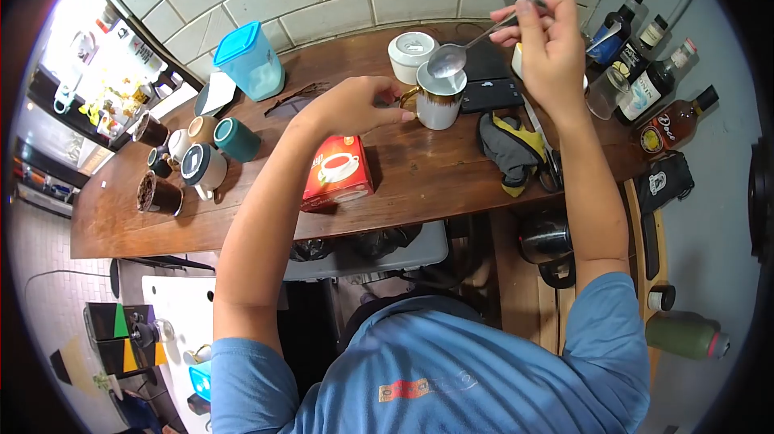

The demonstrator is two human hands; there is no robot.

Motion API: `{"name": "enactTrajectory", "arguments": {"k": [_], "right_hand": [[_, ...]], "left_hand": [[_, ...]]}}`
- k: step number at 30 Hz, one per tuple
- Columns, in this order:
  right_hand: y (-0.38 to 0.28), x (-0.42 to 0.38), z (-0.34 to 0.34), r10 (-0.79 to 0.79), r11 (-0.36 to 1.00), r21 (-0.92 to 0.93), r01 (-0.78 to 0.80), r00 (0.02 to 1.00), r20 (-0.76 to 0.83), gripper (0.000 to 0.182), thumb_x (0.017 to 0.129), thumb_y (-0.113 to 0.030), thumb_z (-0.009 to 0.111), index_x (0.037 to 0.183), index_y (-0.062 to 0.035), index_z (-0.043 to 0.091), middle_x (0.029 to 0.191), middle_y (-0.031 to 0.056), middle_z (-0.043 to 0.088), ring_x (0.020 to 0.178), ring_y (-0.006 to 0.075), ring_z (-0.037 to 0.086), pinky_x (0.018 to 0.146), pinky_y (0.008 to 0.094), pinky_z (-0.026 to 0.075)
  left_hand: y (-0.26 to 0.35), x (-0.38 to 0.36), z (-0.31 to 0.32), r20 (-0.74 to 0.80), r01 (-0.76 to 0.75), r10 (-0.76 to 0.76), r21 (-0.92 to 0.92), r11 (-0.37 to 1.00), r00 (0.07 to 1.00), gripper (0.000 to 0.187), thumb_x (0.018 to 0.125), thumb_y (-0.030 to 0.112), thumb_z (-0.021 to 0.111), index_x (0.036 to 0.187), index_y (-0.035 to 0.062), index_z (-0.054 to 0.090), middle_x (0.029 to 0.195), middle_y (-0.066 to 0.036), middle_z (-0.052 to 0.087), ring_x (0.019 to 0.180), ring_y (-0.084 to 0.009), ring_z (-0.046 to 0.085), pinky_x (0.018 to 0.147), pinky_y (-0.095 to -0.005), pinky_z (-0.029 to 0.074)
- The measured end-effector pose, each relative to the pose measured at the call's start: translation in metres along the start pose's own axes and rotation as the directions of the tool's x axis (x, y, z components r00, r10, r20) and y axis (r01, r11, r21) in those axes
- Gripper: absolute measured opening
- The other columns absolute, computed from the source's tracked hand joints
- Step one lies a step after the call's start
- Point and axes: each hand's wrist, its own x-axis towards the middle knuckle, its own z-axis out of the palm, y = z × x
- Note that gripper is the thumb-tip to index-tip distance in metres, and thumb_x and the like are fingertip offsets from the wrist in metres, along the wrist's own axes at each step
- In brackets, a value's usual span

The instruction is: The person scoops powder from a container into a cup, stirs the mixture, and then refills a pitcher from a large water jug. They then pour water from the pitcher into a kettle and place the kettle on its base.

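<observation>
A white mug with a gold-brown band and gold handle point(439, 108) stands upright on the wooden counter. My left hand point(355, 105) is at its handle, the thumb and fingers closed about it; the exact grip is partly hidden. My right hand point(551, 51) is raised to the right and pinches the handle of a metal spoon point(447, 61). The spoon slants down to the left, its bowl over the mug's opening. Close behind the mug is a white cup turned upside down point(412, 55). A red tea box point(339, 174) lies below my left wrist.
Several cups and jars, including a teal cup point(237, 139), stand on the left near a blue-lidded container point(250, 63). A black scale point(490, 95) and grey-yellow cloth point(510, 150) lie right of the mug. Glass bottles point(650, 89) line the right wall. The wooden counter's point(419, 192) front edge faces me.
</observation>
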Motion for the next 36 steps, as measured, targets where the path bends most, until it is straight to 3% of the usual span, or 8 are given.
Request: {"name": "enactTrajectory", "arguments": {"k": [1,5,14,23,25,26,28,36], "right_hand": [[0.006,-0.003,0.007,-0.045,0.998,0.040,0.046,0.999,-0.018,0.013,0.102,-0.010,0.049,0.101,-0.0001,0.041,0.090,0.0143,0.070,0.069,0.0129,0.069,0.060,0.0243,0.055],[0.014,-0.015,0.024,-0.021,0.999,-0.032,0.024,0.997,0.069,0.015,0.100,-0.011,0.053,0.101,-0.0004,0.043,0.084,0.0110,0.070,0.068,0.0133,0.069,0.059,0.0253,0.054],[0.027,-0.033,0.036,0.067,0.996,-0.059,-0.060,0.990,0.126,0.012,0.099,-0.009,0.053,0.099,-0.0004,0.044,0.081,0.0109,0.069,0.066,0.0124,0.067,0.057,0.0249,0.053],[0.026,-0.033,0.031,0.159,0.983,-0.103,-0.155,0.987,0.035,0.012,0.099,-0.008,0.053,0.098,0.0004,0.044,0.082,0.0120,0.069,0.067,0.0139,0.068,0.058,0.0258,0.053],[0.026,-0.034,0.025,-0.134,0.986,-0.088,0.143,0.986,0.104,0.013,0.097,-0.004,0.056,0.100,-0.0005,0.043,0.088,0.0133,0.069,0.070,0.0146,0.068,0.060,0.0256,0.054],[0.025,-0.034,0.022,-0.133,0.986,-0.082,0.142,0.985,0.111,0.013,0.097,-0.004,0.056,0.100,-0.0005,0.043,0.088,0.0133,0.069,0.070,0.0146,0.068,0.060,0.0256,0.054],[0.024,-0.034,0.013,-0.398,0.897,-0.107,0.429,0.888,0.231,0.019,0.095,-0.001,0.058,0.103,-0.0010,0.041,0.093,0.0146,0.069,0.072,0.0143,0.067,0.062,0.0251,0.054],[0.032,-0.045,0.006,-0.339,0.937,-0.049,0.346,0.935,0.104,0.018,0.096,0.000,0.055,0.106,0.0003,0.039,0.096,0.0179,0.068,0.072,0.0141,0.066,0.065,0.0253,0.056]], "left_hand": [[0.000,0.001,0.002,0.011,0.004,-0.004,0.019,1.000,1.000,0.053,0.085,0.040,0.073,0.117,-0.0003,0.063,0.108,-0.017,0.068,0.090,-0.0240,0.065,0.080,-0.0359,0.050],[-0.002,0.008,0.009,0.030,0.010,-0.011,0.025,1.000,0.999,0.053,0.085,0.041,0.073,0.118,-0.0001,0.064,0.110,-0.019,0.068,0.095,-0.0269,0.065,0.083,-0.0378,0.050],[0.001,0.010,0.009,0.026,-0.018,0.017,0.045,0.999,1.000,0.049,0.084,0.039,0.073,0.113,0.0005,0.065,0.098,-0.019,0.071,0.089,-0.0311,0.067,0.083,-0.0385,0.051],[0.000,0.012,0.010,0.032,-0.025,0.024,0.042,0.999,0.999,0.051,0.084,0.040,0.072,0.115,0.0000,0.065,0.100,-0.020,0.070,0.090,-0.0323,0.066,0.082,-0.0385,0.051],[0.002,0.008,0.008,0.022,-0.029,0.028,0.048,0.998,0.999,0.055,0.083,0.042,0.073,0.117,-0.0009,0.064,0.099,-0.021,0.070,0.090,-0.0325,0.066,0.082,-0.0389,0.051],[0.003,0.004,0.007,0.018,-0.022,0.021,0.043,0.999,1.000,0.055,0.083,0.042,0.073,0.117,-0.0009,0.064,0.099,-0.021,0.070,0.090,-0.0325,0.066,0.082,-0.0389,0.051],[0.006,-0.004,0.001,0.019,-0.044,0.042,0.102,0.994,0.999,0.059,0.083,0.043,0.073,0.120,-0.0016,0.063,0.104,-0.021,0.069,0.091,-0.0323,0.066,0.082,-0.0398,0.051],[0.000,-0.021,-0.001,-0.061,0.031,-0.029,0.031,0.999,0.998,0.055,0.084,0.041,0.073,0.118,-0.0007,0.064,0.107,-0.016,0.069,0.086,-0.0263,0.065,0.079,-0.0360,0.051]]}}
